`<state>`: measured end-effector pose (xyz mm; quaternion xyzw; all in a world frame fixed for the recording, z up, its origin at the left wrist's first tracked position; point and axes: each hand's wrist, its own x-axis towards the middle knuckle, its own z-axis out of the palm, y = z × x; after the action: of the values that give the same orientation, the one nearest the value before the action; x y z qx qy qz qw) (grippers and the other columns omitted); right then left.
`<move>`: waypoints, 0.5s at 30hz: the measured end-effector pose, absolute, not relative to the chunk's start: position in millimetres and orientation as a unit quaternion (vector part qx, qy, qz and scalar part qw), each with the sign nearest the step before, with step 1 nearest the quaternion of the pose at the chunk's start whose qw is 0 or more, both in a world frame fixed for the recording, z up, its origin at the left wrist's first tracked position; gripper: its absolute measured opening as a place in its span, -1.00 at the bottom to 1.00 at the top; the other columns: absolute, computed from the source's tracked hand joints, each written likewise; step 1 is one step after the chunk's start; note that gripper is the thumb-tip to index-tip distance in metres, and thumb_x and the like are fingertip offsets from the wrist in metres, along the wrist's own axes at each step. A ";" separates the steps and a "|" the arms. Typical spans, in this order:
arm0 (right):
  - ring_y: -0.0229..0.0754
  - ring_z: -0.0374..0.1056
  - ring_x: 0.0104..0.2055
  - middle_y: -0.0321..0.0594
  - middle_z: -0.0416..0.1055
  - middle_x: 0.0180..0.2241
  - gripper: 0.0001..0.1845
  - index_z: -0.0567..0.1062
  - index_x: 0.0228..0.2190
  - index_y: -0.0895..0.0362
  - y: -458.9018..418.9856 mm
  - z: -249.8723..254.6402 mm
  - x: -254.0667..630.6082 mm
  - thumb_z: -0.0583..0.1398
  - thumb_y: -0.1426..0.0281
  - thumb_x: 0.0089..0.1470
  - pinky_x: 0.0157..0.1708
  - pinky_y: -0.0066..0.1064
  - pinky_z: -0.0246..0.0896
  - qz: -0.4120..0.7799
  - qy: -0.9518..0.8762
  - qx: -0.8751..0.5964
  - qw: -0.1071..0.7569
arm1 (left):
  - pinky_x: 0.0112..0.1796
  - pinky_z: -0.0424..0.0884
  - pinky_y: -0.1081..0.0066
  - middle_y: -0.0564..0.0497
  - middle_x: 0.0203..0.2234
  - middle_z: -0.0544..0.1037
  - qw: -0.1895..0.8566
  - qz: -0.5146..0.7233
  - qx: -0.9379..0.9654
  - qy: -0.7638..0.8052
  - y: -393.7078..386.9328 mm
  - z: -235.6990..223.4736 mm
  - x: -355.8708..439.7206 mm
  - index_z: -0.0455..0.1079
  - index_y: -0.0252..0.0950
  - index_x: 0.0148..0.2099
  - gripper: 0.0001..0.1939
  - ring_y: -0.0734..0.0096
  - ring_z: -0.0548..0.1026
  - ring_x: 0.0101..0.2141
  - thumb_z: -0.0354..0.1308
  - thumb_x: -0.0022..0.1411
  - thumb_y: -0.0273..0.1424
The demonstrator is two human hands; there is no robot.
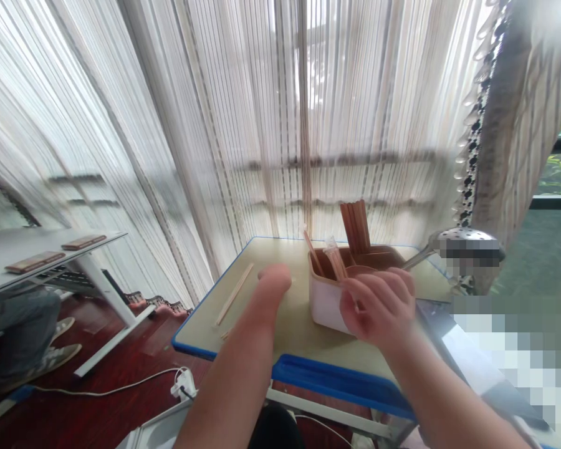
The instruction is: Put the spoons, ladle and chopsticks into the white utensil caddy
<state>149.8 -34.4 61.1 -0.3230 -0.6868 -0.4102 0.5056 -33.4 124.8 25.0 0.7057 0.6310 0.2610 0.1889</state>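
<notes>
A white box with a brown rim (pixel 325 302) stands on the beige table with a blue edge (pixel 308 371). Wooden chopsticks (pixel 354 226) stick up from it, some in clear wrappers (pixel 335 255). My right hand (pixel 378 302) hovers just in front of the box with its fingers curled; anything in them is too small to make out. My left hand (pixel 273 279) reaches over the table left of the box, and its fingers are hidden behind the back of the hand. A loose pair of chopsticks (pixel 234 294) lies on the table further left.
A metal perforated ladle (pixel 465 240) lies right of the box. String curtains hang behind the table. At the left is a white desk (pixel 51 246) with flat brown items, and a seated person's legs (pixel 21 327). A white cable and plug (pixel 182 383) lie on the red floor.
</notes>
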 end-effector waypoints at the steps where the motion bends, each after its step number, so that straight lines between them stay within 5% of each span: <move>1: -0.18 0.28 -0.39 -0.28 0.45 -0.49 -0.76 0.45 -0.33 0.06 -35.7 59.3 147.3 0.23 0.46 -0.16 -0.25 -0.22 0.14 -0.421 -0.682 -0.318 0.507 | -0.33 0.31 0.16 -0.12 -0.73 0.40 0.183 0.270 0.705 0.630 122.6 28.2 -33.1 0.14 -0.31 -0.81 -0.64 0.07 0.47 -0.43 0.33 -0.34 -0.53; 7: -0.19 0.27 -0.38 -0.28 0.45 -0.43 -0.72 0.42 -0.28 0.04 -37.4 55.4 135.5 0.22 0.45 -0.14 -0.25 -0.22 0.15 -0.383 -0.717 -0.312 0.492 | -0.41 0.25 0.35 0.01 -0.77 0.32 0.149 0.370 0.697 0.595 106.4 59.4 -35.0 0.25 -0.27 -0.74 -0.75 0.31 0.39 -0.56 0.25 -0.20 -0.44; 15: -0.15 0.27 -0.35 -0.23 0.43 -0.42 -0.68 0.40 -0.27 0.08 -38.5 63.8 134.2 0.21 0.51 -0.18 -0.23 -0.20 0.16 -0.345 -0.710 -0.333 0.516 | -0.54 0.21 0.52 0.10 -0.64 0.41 0.114 0.768 0.458 0.433 64.4 107.5 -39.2 0.40 -0.27 -0.41 -0.86 0.52 0.33 -0.62 0.11 0.05 -0.30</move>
<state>134.2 -38.5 63.8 -0.3333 -0.7096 -0.3453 0.5159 -39.2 64.4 107.5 0.4579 0.4332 0.7679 0.1139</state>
